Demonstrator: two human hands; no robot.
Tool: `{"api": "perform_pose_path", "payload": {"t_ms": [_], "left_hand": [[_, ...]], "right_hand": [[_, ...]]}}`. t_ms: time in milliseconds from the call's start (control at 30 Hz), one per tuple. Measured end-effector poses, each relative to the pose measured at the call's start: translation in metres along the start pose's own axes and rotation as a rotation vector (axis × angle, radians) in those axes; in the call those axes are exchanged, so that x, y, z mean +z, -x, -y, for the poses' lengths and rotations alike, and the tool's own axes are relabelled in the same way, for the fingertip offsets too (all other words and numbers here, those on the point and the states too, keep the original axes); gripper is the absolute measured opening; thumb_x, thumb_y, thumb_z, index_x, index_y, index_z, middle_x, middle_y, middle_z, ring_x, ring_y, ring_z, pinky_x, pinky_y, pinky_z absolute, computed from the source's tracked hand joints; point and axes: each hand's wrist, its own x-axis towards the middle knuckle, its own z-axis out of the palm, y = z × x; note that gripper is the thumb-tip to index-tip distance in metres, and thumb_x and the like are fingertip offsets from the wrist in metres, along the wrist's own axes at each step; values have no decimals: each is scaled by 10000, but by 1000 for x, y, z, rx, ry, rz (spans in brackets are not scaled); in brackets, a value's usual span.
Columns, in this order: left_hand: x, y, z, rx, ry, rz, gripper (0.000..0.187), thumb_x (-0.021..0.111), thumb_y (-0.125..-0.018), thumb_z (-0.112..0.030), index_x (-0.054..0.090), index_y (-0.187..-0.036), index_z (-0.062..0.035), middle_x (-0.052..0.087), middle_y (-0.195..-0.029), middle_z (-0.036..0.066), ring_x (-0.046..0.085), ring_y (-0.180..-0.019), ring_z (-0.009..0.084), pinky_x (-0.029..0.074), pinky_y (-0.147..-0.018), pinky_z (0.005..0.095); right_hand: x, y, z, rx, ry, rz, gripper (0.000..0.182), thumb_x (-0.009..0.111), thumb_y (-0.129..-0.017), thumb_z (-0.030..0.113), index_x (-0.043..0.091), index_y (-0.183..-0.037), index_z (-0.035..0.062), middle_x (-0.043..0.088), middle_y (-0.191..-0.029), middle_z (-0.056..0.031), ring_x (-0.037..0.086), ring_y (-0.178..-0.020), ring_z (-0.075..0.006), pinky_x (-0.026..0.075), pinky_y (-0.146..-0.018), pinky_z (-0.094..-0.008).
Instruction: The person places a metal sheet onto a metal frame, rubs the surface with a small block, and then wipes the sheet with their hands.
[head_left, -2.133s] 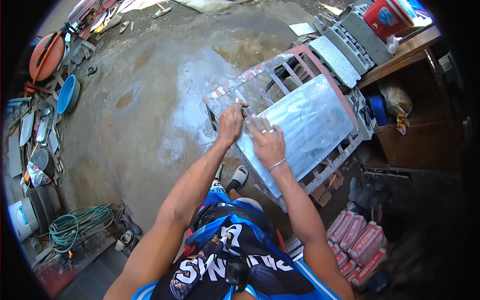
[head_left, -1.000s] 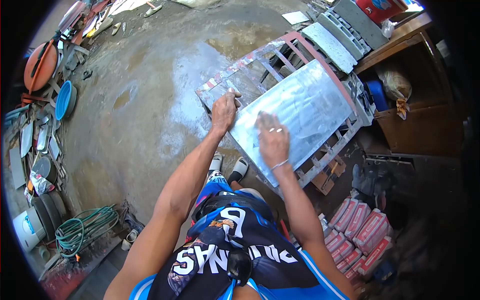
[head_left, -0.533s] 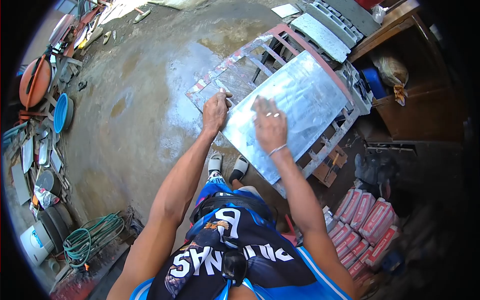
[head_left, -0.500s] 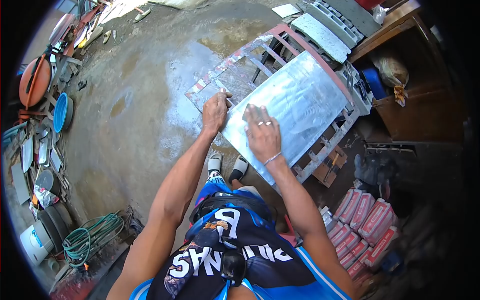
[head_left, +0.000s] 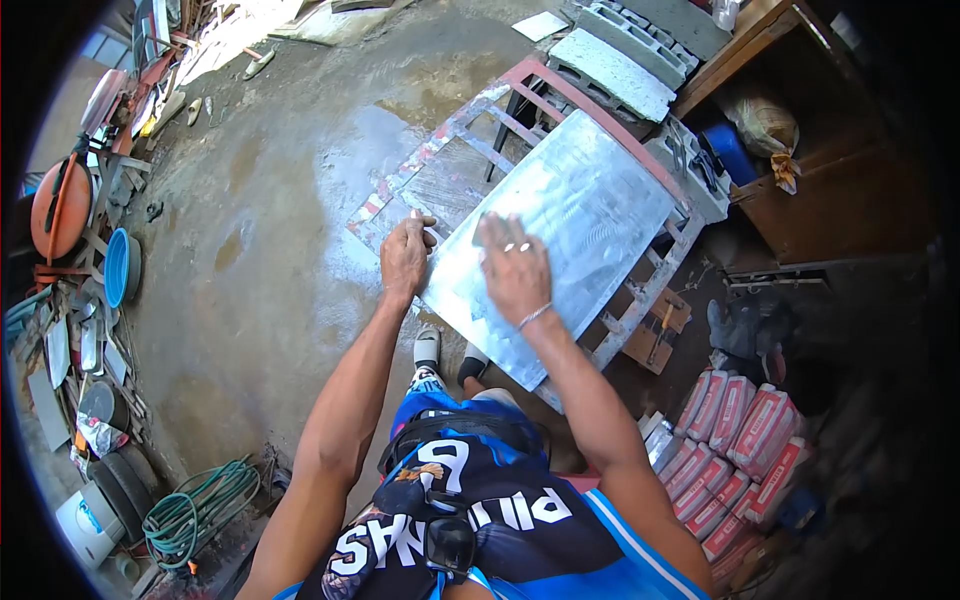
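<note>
A pale, shiny rectangular sheet (head_left: 590,215) with swirl marks lies tilted on a paint-worn frame (head_left: 530,75) in front of me. My right hand (head_left: 515,268), wearing rings and a bracelet, presses flat over the sheet's left part, its fingers on a small dark pad (head_left: 482,228). Beside the sheet's left edge is my left hand (head_left: 405,258), fingers curled and thumb raised; what it holds, if anything, is hidden.
Concrete blocks (head_left: 615,72) stand behind the frame, and a wooden cabinet (head_left: 840,215) is at the right. Pink-and-white bags (head_left: 735,430) are stacked lower right. At the left are a blue basin (head_left: 120,268), a green hose (head_left: 200,510) and scrap pieces.
The view has shifted, so the sheet and frame appear lower and further left. My right hand remains on the sheet with the pad, and my left hand stays by its edge.
</note>
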Motion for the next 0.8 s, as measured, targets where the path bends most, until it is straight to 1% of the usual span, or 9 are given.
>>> {"api": "perform_pose_path", "payload": {"t_ms": [67,133,267,367,467,533,633,667,800], "left_hand": [[-1,1,-3,-14,-6,12,585,401,-1082,-467,736,-1034,10,656,-704,73,613,-681,165,505,-686,336],[-1,1,-4,18,-15,15,573,409,-1083,-456,736,-1030,12,651,-701,72,605,-676,164,503,-682,335],[0,1,-6,35,-1,25,567,414,-1085,-448,735,-1024,14,644,-699,74,598,-674,160,500,-677,331],[-2,3,-8,14,16,40,572,418,-1091,-439,724,-1009,37,628,-723,51,560,-691,133,475,-676,305],[0,-1,1,-16,67,26,566,421,-1091,-433,723,-1010,38,627,-718,50,559,-686,129,472,-670,300],[0,2,-2,-24,55,32,568,420,-1091,-435,723,-1019,40,629,-716,49,561,-683,128,473,-670,299],[-1,0,-4,5,20,38,566,422,-1091,-433,724,-1016,39,628,-712,48,562,-680,130,474,-670,302],[-2,0,-4,8,6,37,569,422,-1090,-436,724,-1014,41,628,-711,49,564,-680,132,475,-673,302],[-1,-1,-1,36,-6,20,558,431,-1084,-445,732,-1009,19,637,-681,66,588,-637,149,495,-644,323]], "right_hand": [[-9,16,10,4,-90,43,536,637,-962,233,527,-1482,171,526,-1524,-55,484,-1398,-308,367,-1108,-506],[-16,3,-28,7,18,22,447,584,-987,244,587,-1431,183,563,-1488,-38,510,-1374,-282,379,-1099,-489],[-15,-74,-166,398,170,-159,426,563,-999,216,588,-1422,168,556,-1493,-25,495,-1381,-272,388,-1087,-467],[-13,-90,-161,436,215,-121,410,567,-994,209,605,-1399,158,565,-1483,-31,495,-1379,-283,402,-1071,-464],[1,-45,-69,181,86,-120,393,624,-954,231,656,-1331,124,612,-1428,-63,528,-1350,-304,411,-1070,-455],[-2,0,-7,70,-89,-60,387,656,-944,261,674,-1318,164,618,-1427,-32,532,-1357,-275,391,-1094,-471],[-14,25,-13,32,-103,21,391,682,-935,293,677,-1317,211,604,-1446,6,518,-1375,-237,371,-1108,-505],[-15,14,-40,85,17,-4,368,655,-959,317,677,-1318,245,599,-1452,32,509,-1384,-213,349,-1119,-530],[-24,-49,-168,534,214,-221,343,548,-1025,323,681,-1320,210,601,-1445,4,529,-1344,-256,359,-1092,-478]]}}
